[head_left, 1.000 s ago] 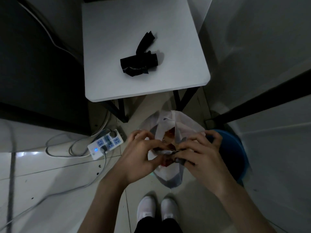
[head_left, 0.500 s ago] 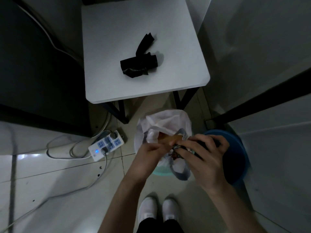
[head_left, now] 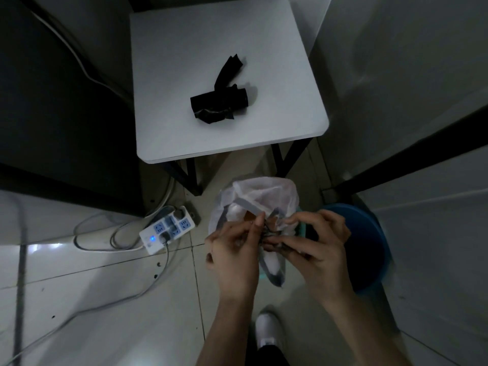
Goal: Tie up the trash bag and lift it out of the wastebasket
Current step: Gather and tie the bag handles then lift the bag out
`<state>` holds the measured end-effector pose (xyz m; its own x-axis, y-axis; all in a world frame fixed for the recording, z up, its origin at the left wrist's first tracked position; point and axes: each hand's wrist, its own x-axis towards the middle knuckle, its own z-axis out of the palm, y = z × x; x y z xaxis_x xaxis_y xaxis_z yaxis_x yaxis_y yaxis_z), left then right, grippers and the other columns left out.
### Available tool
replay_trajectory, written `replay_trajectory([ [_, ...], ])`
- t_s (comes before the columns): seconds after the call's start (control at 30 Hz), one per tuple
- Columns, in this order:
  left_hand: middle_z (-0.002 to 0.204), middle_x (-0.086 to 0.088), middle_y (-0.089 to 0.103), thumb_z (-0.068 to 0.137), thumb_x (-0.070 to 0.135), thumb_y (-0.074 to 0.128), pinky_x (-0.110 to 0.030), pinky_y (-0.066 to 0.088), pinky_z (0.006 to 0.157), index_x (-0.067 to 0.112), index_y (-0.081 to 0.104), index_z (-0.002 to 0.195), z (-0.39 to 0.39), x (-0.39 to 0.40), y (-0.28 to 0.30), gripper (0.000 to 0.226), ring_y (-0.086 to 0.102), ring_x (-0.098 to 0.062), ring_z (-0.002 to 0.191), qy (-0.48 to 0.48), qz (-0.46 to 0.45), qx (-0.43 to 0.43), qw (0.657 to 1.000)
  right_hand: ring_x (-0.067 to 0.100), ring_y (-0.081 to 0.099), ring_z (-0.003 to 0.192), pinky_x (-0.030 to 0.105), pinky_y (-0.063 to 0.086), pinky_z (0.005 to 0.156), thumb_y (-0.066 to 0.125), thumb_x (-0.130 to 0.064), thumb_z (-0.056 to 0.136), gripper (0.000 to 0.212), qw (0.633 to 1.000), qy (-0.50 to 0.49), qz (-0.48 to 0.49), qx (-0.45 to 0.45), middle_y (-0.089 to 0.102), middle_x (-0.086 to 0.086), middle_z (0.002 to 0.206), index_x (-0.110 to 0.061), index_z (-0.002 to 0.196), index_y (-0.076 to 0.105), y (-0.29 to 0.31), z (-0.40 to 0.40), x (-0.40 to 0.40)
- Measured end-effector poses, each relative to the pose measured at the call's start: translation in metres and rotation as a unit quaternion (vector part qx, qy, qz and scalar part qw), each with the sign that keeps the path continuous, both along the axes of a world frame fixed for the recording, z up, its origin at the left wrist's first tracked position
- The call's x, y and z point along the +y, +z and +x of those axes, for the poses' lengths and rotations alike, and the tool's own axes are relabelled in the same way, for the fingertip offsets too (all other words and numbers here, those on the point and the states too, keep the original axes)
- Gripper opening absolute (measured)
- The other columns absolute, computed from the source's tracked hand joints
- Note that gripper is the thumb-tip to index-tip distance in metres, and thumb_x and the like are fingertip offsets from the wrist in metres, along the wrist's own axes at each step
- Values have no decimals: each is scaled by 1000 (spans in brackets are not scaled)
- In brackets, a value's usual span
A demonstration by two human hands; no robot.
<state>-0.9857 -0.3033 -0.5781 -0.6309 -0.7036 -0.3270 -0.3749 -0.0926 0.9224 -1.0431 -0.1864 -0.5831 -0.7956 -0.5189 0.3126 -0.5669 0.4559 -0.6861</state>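
A translucent white trash bag (head_left: 266,196) with grey edging bulges up on the floor in front of me. It sits in a pale green wastebasket (head_left: 301,228), of which only a sliver of rim shows. My left hand (head_left: 232,247) pinches a gathered strip of the bag's mouth from the left. My right hand (head_left: 314,241) grips the bunched plastic from the right. Both hands meet over the bag's opening, fingers touching the twisted plastic. A loose flap of the bag hangs down between my wrists.
A blue bucket (head_left: 369,247) stands right of the bag, against a white wall. A small white table (head_left: 184,75) with a black roll of bags (head_left: 219,104) is just beyond. A power strip (head_left: 166,231) and cables lie on the tiled floor at left. My white shoe (head_left: 268,331) is below.
The bag's top has been gathered and folded over, hiding the contents. My left hand moved back to the left and both hands now pinch the bunched mouth together.
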Motion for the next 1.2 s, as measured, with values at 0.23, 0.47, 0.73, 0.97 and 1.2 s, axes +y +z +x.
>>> replay_trajectory([
  [0.23, 78, -5, 66, 77, 38, 66, -51, 47, 89, 24, 67, 60, 2, -10, -9, 22, 59, -30, 94, 134, 41, -39, 989, 0, 42, 94, 5, 37, 77, 69, -36, 64, 8, 951, -122, -94, -267, 59, -18, 88, -42, 69, 66, -8, 20, -8],
  [0.47, 81, -18, 68, 78, 42, 66, -55, 42, 97, 13, 68, 74, 22, -17, -38, 29, 62, -27, 82, 221, 43, -108, 968, -3, 57, 62, 5, 42, 58, 71, -4, 74, 26, 850, -333, -196, -358, 62, -5, 68, -20, 55, 65, -48, 57, 7],
  [0.73, 70, 1, 65, 89, 40, 52, -26, 47, 65, 20, 64, 70, 23, -24, -62, 30, 59, -9, 69, 145, 35, -54, 987, -4, 56, 64, 5, 42, 58, 62, -34, 76, 12, 865, -318, -187, -339, 62, -9, 71, -24, 70, 64, -48, 58, 8],
  [0.97, 69, -1, 55, 78, 34, 66, -5, 38, 53, 16, 53, 72, 17, -21, -67, 24, 51, 1, 59, -26, -70, -60, 995, -8, 52, 56, 2, 36, 51, 52, -29, 82, 17, 945, -167, -53, -274, 60, -18, 65, -36, 69, 46, -30, 61, 10],
  [1.2, 63, -3, 50, 69, 62, 51, -28, 39, 57, 10, 49, 66, 52, -29, -84, 52, 47, -18, 64, -136, -144, -119, 973, -16, 52, 56, -1, 34, 50, 54, -26, 82, 20, 956, -149, -9, -253, 53, -19, 56, -40, 75, 43, -40, 63, 20],
])
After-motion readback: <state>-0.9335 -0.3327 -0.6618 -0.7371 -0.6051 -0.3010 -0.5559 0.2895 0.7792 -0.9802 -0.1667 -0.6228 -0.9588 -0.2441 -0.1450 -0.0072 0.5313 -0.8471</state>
